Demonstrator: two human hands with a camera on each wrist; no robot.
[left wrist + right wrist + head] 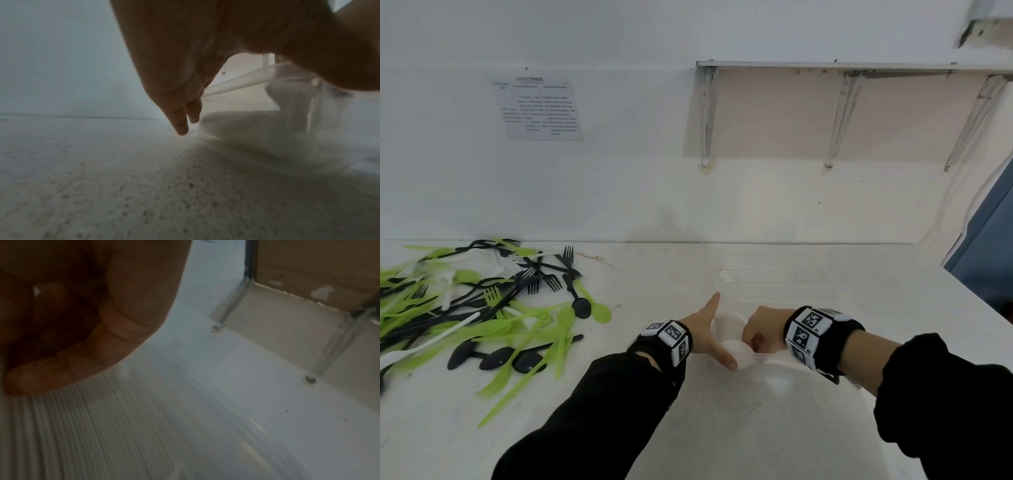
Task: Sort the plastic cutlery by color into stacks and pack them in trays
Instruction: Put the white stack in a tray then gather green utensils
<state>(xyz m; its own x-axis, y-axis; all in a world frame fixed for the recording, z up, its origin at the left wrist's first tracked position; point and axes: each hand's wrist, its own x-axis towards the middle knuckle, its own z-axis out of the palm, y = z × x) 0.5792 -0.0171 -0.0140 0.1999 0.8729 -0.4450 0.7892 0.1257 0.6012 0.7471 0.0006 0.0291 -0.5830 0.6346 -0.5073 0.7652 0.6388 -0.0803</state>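
the job looks like it is only at the start. a big messy pile of cutlery [482, 308] lies on the left side of the white table [654, 428]. green, black and a few white pieces are all mixed up there, so most of the sorting is not done yet.

in front of the person there is a clear tray [774, 284] on the table. it is see-through and hard to make out. at its near left end sit some white spoons [736, 349]. the picture is too pale to count them. these seem to be the first color going in.

the left hand [710, 329] has its fingers straight and pressed together, flat against the side of the white spoons, with the thumb poking out under them. the right hand [762, 330] is curled over the spoon handles, and it looks like it is pinching them, but the fingertips are hidden, so i cannot tell for sure.

no green or black stack shows yet.
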